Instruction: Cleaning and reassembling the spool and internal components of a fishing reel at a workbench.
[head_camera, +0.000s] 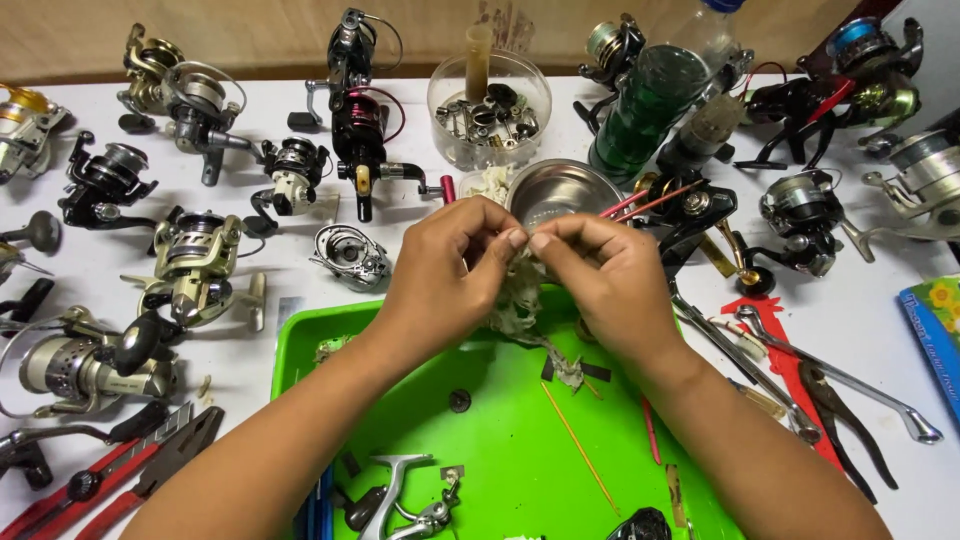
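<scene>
Tissue wad (520, 290), crumpled and grimy, hangs between both hands above the far edge of the green tray (480, 430). The left hand (450, 270) pinches its top with thumb and forefinger, and the right hand (605, 280) pinches it from the other side, so the two sets of fingertips almost meet; each hand is clenched on the wad. Whether some small part is wrapped inside it cannot be told. A torn strand of the same tissue trails down onto the tray.

On the tray lie a small dark round part (459, 400), a thin orange stick (580, 445) and a silver reel frame (405, 500) at the near edge. Just beyond the hands stands a steel bowl (560, 190), and behind it a clear round tub of small metal parts (488, 112) and a green plastic bottle (650, 100).

The white table (870, 300) is crowded with spinning reels: a black-and-red reel (360, 130) behind the tray, a silver-gold reel (195, 265) to the left, a grey reel (85, 365) near the left edge, and a black reel (800, 215) to the right. Red-handled pliers (110, 470) lie at the lower left. Right of the tray rest a red tool (785, 370) and dark pliers (840, 410).
</scene>
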